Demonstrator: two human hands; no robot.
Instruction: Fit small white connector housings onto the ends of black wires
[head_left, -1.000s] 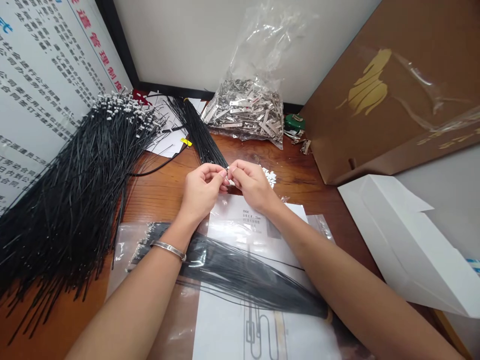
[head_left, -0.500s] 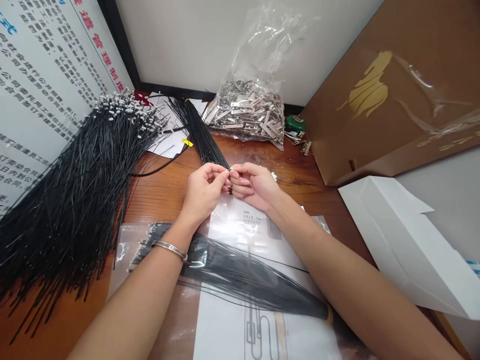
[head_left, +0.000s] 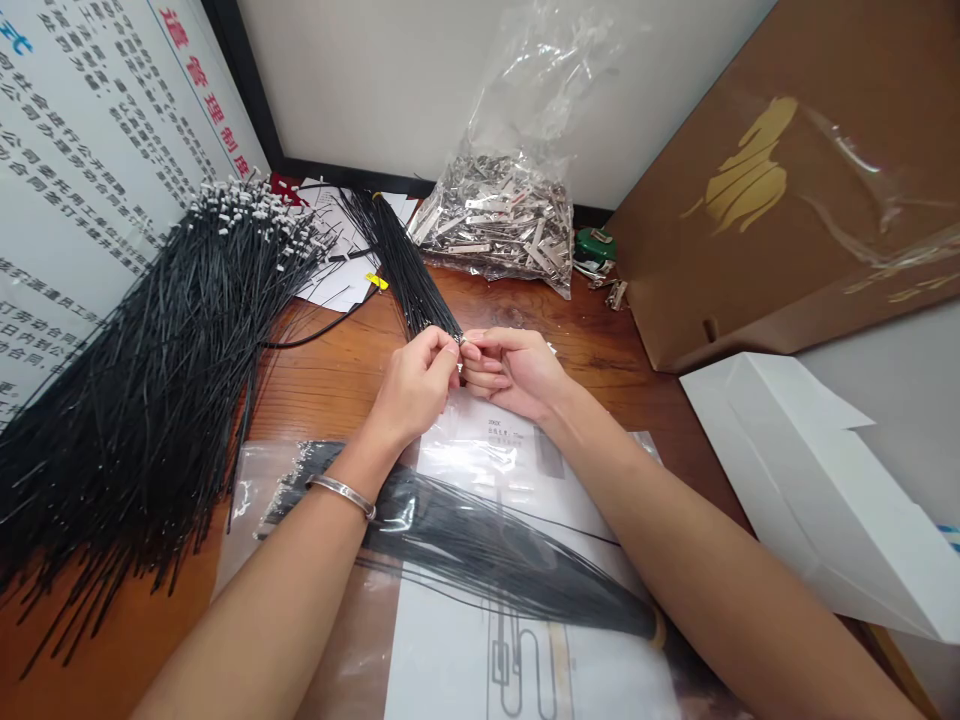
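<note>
My left hand (head_left: 415,385) and my right hand (head_left: 516,368) meet fingertip to fingertip above the wooden table (head_left: 330,370), both pinched on a small silver end piece (head_left: 461,342) at the tip of a thin black cord. A tight bundle of black cords (head_left: 401,262) runs from my fingers toward the back wall. A silver bangle (head_left: 341,493) circles my left wrist. Under my forearms lies another bundle of black cords (head_left: 487,550) in a clear plastic sleeve over printed paper (head_left: 480,640).
A big heap of black cords with white tips (head_left: 150,380) fills the left side against a printed board (head_left: 82,160). A clear bag of silver metal clips (head_left: 499,215) stands at the back. A brown paper bag (head_left: 757,200) and a white one (head_left: 817,500) crowd the right.
My hands stay joined at the same spot; the right hand has turned slightly, its fingers curling under, and the small white pieces behind it are now hidden.
</note>
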